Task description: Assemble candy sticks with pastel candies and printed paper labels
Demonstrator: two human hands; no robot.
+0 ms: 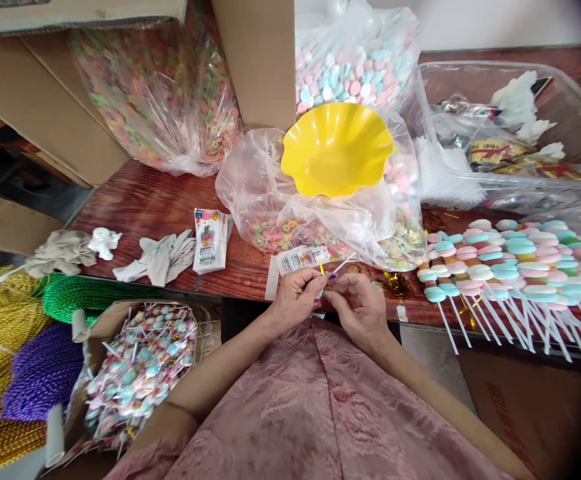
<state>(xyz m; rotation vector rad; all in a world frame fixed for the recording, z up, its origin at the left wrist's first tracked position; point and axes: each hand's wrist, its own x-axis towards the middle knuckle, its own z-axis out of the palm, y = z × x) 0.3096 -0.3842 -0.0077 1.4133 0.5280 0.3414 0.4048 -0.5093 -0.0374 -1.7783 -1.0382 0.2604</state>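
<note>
My left hand (pixel 296 293) and my right hand (pixel 358 303) meet at the table's front edge, fingers pinched together on a small candy piece with a white stick (pixel 339 267) and a bit of yellow twist tie. The stick slants up to the right from between my fingers. A small printed packet (pixel 303 259) lies just beyond my hands. Above it sits a yellow scalloped bowl (pixel 336 148) resting on a clear bag of ring candies (pixel 290 223).
Finished candy skewers (pixel 513 263) lie in a row at the right. A clear bin (pixel 510 133) stands behind them. White gloves (pixel 163 257) and a packet (pixel 210 240) lie left. A box of wrapped lollipops (pixel 138 370) and coloured tie bundles (pixel 15 373) sit lower left.
</note>
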